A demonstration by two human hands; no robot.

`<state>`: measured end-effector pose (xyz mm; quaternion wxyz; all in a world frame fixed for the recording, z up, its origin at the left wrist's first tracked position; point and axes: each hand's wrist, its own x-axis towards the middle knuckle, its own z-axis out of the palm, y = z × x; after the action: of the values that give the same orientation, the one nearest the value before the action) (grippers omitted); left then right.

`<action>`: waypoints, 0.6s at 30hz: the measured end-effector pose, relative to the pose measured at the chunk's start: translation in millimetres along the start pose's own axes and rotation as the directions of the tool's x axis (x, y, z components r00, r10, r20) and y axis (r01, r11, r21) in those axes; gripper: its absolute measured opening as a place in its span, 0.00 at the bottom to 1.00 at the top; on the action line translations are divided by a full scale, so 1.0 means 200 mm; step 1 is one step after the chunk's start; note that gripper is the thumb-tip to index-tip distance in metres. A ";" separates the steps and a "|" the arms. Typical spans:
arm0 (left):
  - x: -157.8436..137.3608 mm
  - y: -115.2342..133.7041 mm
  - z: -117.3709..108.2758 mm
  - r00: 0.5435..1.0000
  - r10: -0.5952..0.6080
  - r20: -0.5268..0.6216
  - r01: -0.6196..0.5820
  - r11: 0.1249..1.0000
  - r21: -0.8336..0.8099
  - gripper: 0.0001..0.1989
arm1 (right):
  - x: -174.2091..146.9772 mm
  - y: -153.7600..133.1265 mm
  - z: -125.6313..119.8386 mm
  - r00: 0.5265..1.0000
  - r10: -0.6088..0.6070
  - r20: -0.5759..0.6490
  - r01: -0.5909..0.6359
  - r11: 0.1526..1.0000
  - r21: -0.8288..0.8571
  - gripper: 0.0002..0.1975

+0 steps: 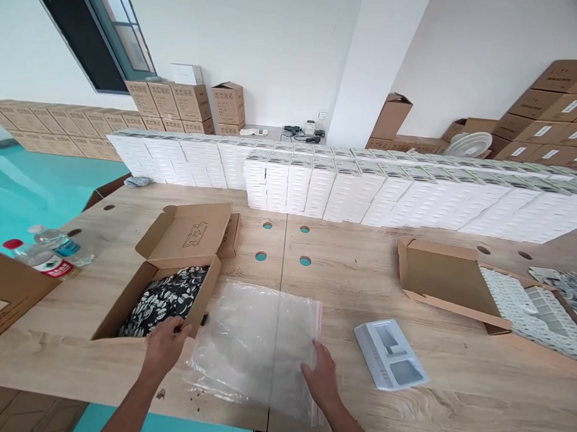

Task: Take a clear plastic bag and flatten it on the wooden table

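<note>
The left hand (164, 346) reaches into one open cardboard box (169, 271), fingers curled on the black-and-white patterned pouches (164, 300) inside. The right hand (322, 377) lies open, flat on one clear zip bag (257, 346) spread on the counter (362, 291). One white plastic tray (390, 354) lies just right; two water bottles (49, 254) stand far left.

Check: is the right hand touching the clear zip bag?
Touching. The head view shows the right hand lying flat on the clear zip bag near its right edge, fingers on the plastic with no gap.
</note>
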<state>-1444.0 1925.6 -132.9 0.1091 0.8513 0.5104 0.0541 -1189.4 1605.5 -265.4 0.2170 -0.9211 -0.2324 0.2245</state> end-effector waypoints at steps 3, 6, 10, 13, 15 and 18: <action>0.04 -0.04 -0.09 1.000 0.009 0.016 -0.009 1.000 -0.013 0.17 | 0.03 -0.12 0.04 0.999 -0.027 0.038 0.026 0.999 0.027 0.35; 0.05 -0.06 -0.12 0.999 0.033 0.020 -0.033 0.999 -0.002 0.17 | 0.05 -0.26 0.11 0.995 -0.062 0.084 0.057 0.997 0.058 0.35; 0.01 -0.05 -0.04 0.998 0.057 0.012 -0.058 0.996 0.063 0.16 | 0.10 -0.46 0.18 0.983 -0.115 0.146 0.098 0.988 0.117 0.36; -0.06 -0.02 0.06 0.999 0.048 0.013 -0.049 0.991 0.121 0.13 | 0.13 -0.55 0.20 0.978 -0.134 0.158 0.108 0.980 0.165 0.36; -0.10 0.00 0.11 1.000 0.022 -0.015 -0.019 0.988 0.152 0.11 | 0.13 -0.55 0.17 0.979 -0.138 0.151 0.107 0.974 0.198 0.35; -0.16 0.06 0.17 0.995 0.032 -0.100 -0.014 0.984 0.176 0.19 | 0.05 -0.45 0.04 0.979 -0.145 0.143 0.104 0.959 0.263 0.34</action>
<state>-1442.3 1887.7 -162.0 0.0069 0.8596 0.5080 0.0537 -1215.8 1685.0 -230.4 0.3275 -0.8481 -0.2763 0.3117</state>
